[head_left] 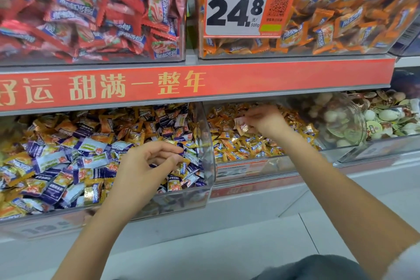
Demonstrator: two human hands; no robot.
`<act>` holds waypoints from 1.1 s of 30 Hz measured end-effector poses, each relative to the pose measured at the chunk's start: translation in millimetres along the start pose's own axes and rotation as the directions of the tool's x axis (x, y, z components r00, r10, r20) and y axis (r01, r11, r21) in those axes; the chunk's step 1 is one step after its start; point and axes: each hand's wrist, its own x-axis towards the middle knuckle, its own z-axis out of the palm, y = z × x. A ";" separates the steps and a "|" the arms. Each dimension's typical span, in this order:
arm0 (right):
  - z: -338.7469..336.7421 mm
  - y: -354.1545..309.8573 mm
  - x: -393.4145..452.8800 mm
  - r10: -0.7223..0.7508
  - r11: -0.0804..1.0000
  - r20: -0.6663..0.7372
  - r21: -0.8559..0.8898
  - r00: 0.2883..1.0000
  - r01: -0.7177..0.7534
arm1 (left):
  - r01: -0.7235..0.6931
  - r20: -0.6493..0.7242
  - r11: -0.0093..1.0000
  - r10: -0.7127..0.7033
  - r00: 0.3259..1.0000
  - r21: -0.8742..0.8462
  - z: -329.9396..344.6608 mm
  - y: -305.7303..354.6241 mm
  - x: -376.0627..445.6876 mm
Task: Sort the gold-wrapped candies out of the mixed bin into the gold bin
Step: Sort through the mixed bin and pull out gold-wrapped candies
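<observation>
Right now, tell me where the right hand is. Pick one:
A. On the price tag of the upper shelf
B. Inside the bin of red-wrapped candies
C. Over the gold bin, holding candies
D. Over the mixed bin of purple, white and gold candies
C: the right hand is above the gold bin with candies in its fingers, while the left hand works in the mixed bin.

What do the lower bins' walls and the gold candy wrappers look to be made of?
Mixed bin and gold bin: clear rigid plastic, probably acrylic; candies show through the glossy walls. Gold candy wrappers: thin metallised film, likely; they crinkle and glint.
</observation>
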 end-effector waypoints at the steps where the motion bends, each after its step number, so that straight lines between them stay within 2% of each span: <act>1: -5.2 -0.2 -7.3 0.057 0.980 0.003 0.191 0.998 -0.056 | 0.001 0.004 1.000 -0.001 1.000 -0.008 -0.7 0.2 0.1; 2: -10.2 0.7 -14.2 0.104 0.946 0.032 0.306 0.994 -0.109 | 0.000 0.007 1.000 0.000 1.000 -0.014 -1.1 0.8 -0.2; 3: -13.7 1.1 -21.0 0.135 0.929 0.061 0.340 0.989 -0.148 | -0.003 0.009 1.000 0.004 1.000 -0.018 -1.7 1.7 -0.9; 5: -17.7 -0.7 -32.4 0.174 0.927 0.100 0.319 0.980 -0.197 | -0.011 0.015 1.000 0.011 1.000 -0.025 -3.6 3.5 -3.0; 6: -18.9 -3.5 -38.3 0.180 0.927 0.073 0.320 0.981 -0.194 | -0.011 0.017 0.999 0.012 1.000 -0.033 -4.9 3.4 -4.0; 9: -18.6 -19.0 -62.2 0.135 0.917 -0.128 0.392 0.983 -0.074 | 0.001 -0.006 0.998 -0.001 1.000 -0.058 -13.5 1.6 -7.7; 11: -12.2 -34.3 -87.6 0.082 0.883 -0.130 0.469 0.988 -0.012 | 0.002 -0.043 0.998 -0.005 0.999 -0.067 -22.2 0.4 -10.1; 13: 3.9 -58.0 -117.1 -0.063 0.869 -0.088 0.484 0.994 0.098 | -0.010 -0.085 0.999 0.007 0.996 -0.034 -31.7 -1.5 -12.4; 15: 29.6 -79.9 -135.1 -0.282 0.901 -0.072 0.323 0.957 0.290 | -0.028 -0.138 0.997 0.038 0.990 0.071 -42.2 -6.4 -14.3; 16: 44.3 -86.5 -135.0 -0.388 0.915 -0.025 0.107 0.921 0.388 | -0.037 -0.162 0.992 0.056 0.985 0.120 -47.5 -9.0 -14.9; 17: 57.4 -90.5 -131.1 -0.465 0.862 0.069 -0.191 0.883 0.469 | -0.044 -0.179 0.988 0.071 0.981 0.151 -52.2 -11.6 -15.7; 18: 67.0 -93.8 -124.2 -0.479 0.746 0.162 -0.442 0.863 0.497 | -0.047 -0.189 0.984 0.080 0.979 0.172 -56.1 -14.5 -16.3; 19: 72.4 -97.6 -116.6 -0.473 0.650 0.202 -0.577 0.858 0.495 | -0.046 -0.200 0.980 0.086 0.976 0.193 -59.1 -16.9 -16.9; 20: 75.3 -103.0 -108.7 -0.470 0.638 0.201 -0.595 0.860 0.488 | -0.042 -0.210 0.975 0.088 0.974 0.218 -61.2 -18.8 -16.8; 23: 84.7 -120.8 -89.5 -0.488 0.746 0.174 -0.426 0.856 0.512 | -0.021 -0.239 0.959 0.092 0.967 0.283 -65.3 -20.5 -14.6; 25: 102.7 -125.1 -70.5 -0.455 0.781 0.245 -0.352 0.856 0.516 | -0.021 -0.234 0.934 0.111 0.966 0.356 -68.5 -20.4 -13.5; 26: 113.9 -126.6 -61.8 -0.452 0.787 0.303 -0.308 0.839 0.535 | -0.029 -0.217 0.895 0.140 0.966 0.446 -70.5 -21.4 -12.9; 29: 143.2 -127.3 -45.0 -0.416 0.809 0.473 -0.198 0.777 0.554 | -0.060 -0.095 0.671 0.192 0.977 0.739 -76.5 -31.1 -10.9; 33: 162.4 -125.3 -31.8 -0.361 0.794 0.615 -0.192 0.701 0.577 | -0.039 -0.041 0.602 0.118 0.992 0.798 -84.6 -38.1 -10.2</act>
